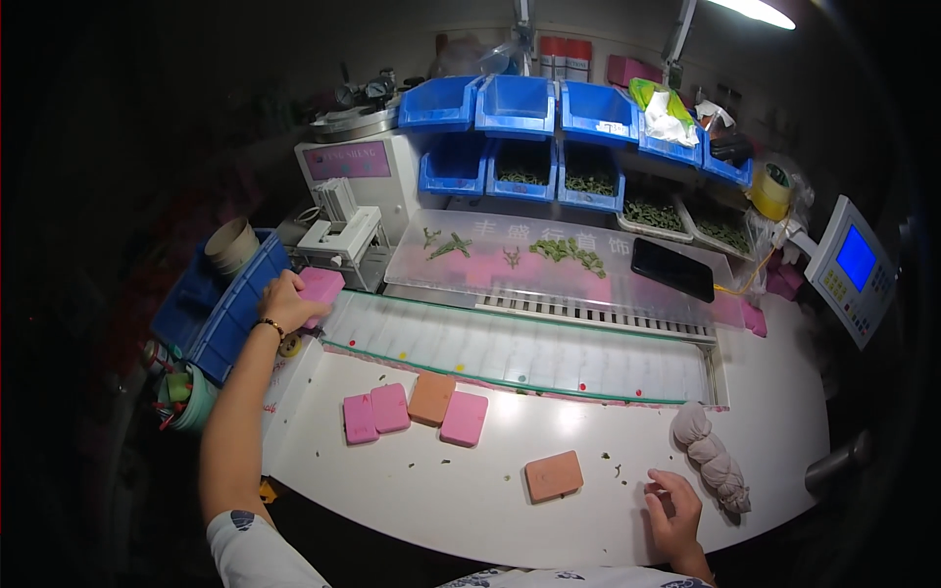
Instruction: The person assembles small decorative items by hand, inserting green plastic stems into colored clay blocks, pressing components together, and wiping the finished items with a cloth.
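My left hand point(284, 302) is closed on a pink rectangular block point(322, 285) at the left end of the glass-covered panel, beside a small white machine. On the white table, a loose row holds a magenta block point(360, 419), a pink block point(389, 408), an orange-brown block point(431, 398) and another pink block point(465, 419). A separate orange-brown block point(555, 477) lies nearer to me, right of the row. My right hand point(674, 514) rests near the front edge, its fingers loosely bent and apart with nothing visible in them. A twisted greyish cloth point(711, 459) lies just beyond it.
Blue bins point(517, 104) stand in two tiers at the back, some holding small green pieces. A clear tray point(470, 265) carries green pieces and a black phone point(672, 269). The long lit panel point(510, 345) crosses the table. A keypad display point(855, 269) stands at right.
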Tool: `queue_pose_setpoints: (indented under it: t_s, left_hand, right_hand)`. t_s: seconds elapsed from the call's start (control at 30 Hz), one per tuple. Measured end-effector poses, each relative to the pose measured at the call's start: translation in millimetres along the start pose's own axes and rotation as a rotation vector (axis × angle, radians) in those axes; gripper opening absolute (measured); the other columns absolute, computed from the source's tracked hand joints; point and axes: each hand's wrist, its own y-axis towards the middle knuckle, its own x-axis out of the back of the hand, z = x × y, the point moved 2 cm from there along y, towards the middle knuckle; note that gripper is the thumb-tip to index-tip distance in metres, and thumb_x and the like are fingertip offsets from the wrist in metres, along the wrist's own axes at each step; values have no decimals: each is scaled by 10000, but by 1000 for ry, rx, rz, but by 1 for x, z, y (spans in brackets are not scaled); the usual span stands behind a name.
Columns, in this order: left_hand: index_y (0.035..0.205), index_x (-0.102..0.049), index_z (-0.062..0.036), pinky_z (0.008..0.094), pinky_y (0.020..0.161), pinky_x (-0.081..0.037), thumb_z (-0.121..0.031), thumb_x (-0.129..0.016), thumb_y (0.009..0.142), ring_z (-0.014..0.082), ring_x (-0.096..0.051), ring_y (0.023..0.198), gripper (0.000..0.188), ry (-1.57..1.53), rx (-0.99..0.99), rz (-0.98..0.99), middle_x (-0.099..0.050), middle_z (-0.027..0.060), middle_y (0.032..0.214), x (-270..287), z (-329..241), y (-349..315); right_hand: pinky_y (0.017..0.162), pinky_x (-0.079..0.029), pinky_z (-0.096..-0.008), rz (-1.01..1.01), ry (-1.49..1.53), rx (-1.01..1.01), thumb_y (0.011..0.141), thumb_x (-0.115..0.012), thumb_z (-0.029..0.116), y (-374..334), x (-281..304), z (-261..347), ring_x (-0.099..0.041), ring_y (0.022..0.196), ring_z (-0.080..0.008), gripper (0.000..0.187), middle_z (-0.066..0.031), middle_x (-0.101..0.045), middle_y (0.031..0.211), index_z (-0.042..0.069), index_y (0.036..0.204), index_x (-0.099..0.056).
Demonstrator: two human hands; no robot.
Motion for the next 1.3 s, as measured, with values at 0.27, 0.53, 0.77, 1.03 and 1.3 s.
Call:
queue_pose_setpoints:
  t_s: [0.27,0.53,0.77,1.03,1.3]
  left_hand:
    - [1050,-548,-100,384,943,-431,-450,-817,503,310,-522,1111,703,51,45,51,-581,131,1134,-25,3,23]
    - [1059,-535,-87,389,944,-438,-407,-826,530,318,-533,1107,683,38,55,41,-590,139,1132,-43,5,33]
    - [1071,-529,-68,379,942,-446,-411,-847,547,327,-535,1099,702,37,54,73,-576,153,1130,-62,20,34]
    - [1138,-550,-132,393,1022,-383,-493,-841,563,337,-438,1194,739,88,58,-26,-466,151,1236,-35,-3,22]
    - [960,-612,-37,379,889,-442,-166,-755,754,300,-554,987,282,-418,-562,-505,-568,121,1032,11,-88,-60]
  right_hand:
    - [708,-532,-366,-52,-235,287,746,-615,-94,-3,-6,13,-649,799,-324,278,-201,-647,946,-39,1019,-622]
    - [699,-525,-383,-89,-297,385,739,-620,-90,-9,-12,12,-636,789,-341,225,-191,-648,924,-24,954,-623]
    - [685,-523,-376,-85,-308,381,735,-616,-96,-7,-11,22,-634,788,-333,221,-186,-644,926,-19,942,-621]
    - [725,-525,-376,-5,-308,430,716,-663,-54,12,-4,24,-633,840,-338,330,-185,-628,1018,-11,1040,-618]
    - [985,-416,-455,456,-158,437,735,-770,184,75,-29,56,-474,1188,-398,679,-204,-464,1320,5,1316,-466]
